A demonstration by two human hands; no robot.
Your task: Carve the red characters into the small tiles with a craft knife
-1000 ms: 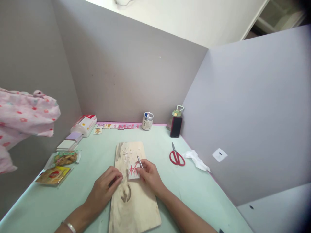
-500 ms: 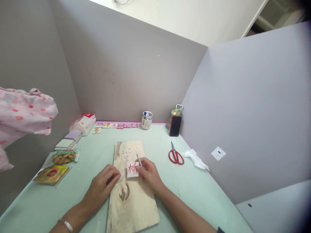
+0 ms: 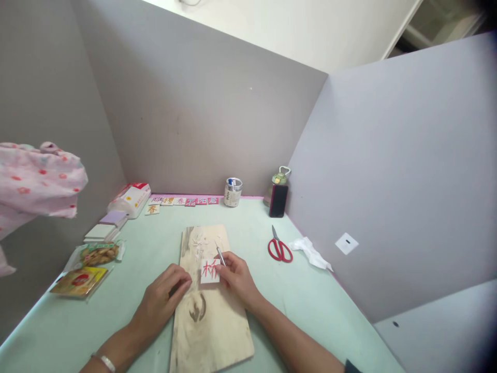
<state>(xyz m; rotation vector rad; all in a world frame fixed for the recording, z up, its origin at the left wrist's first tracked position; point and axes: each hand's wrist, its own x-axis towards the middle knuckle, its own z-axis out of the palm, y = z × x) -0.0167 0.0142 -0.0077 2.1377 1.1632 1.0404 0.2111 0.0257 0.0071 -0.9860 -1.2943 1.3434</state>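
Grey partition walls (image 3: pixel 202 124) enclosed a mint-green table (image 3: pixel 310 300), with the wooden board (image 3: pixel 212 316) at its middle serving as the reference for all that follows. Far left of the board, a pink patterned cloth (image 3: pixel 37 181) hung at the frame's edge, off the work surface. Left of the board lay two snack packets (image 3: pixel 87 267), a stack of blank tiles (image 3: pixel 103 230) and, beyond them, a white tissue pack (image 3: pixel 131 199), all set aside, probably to keep the board's surroundings free. Along the wall behind the board stood a row of small lettered tiles (image 3: pixel 182 201), seemingly lined up as finished pieces. The left hand (image 3: pixel 161 300) rested at the board's left edge, fingers curled and pressing down, apparently steadying the board; whether it gripped anything could not be told. On the board's upper middle sat a small white tile with a red character (image 3: pixel 210 271), with pale shavings (image 3: pixel 202 243) scattered on the board just behind it. The right hand (image 3: pixel 237 277) lay on the board's right side, fingers closed round a thin metal carving tool (image 3: pixel 220 255) held pen-fashion, its tip at the tile's upper right corner, a grip suited to fine cutting. Behind the board and to its right stood a small jar (image 3: pixel 233 191), a bottle (image 3: pixel 280 178) and a dark phone (image 3: pixel 278 201) propped upright. Right of the board lay red-handled scissors (image 3: pixel 278 247) and a crumpled tissue (image 3: pixel 310 251), both within the right hand's reach.
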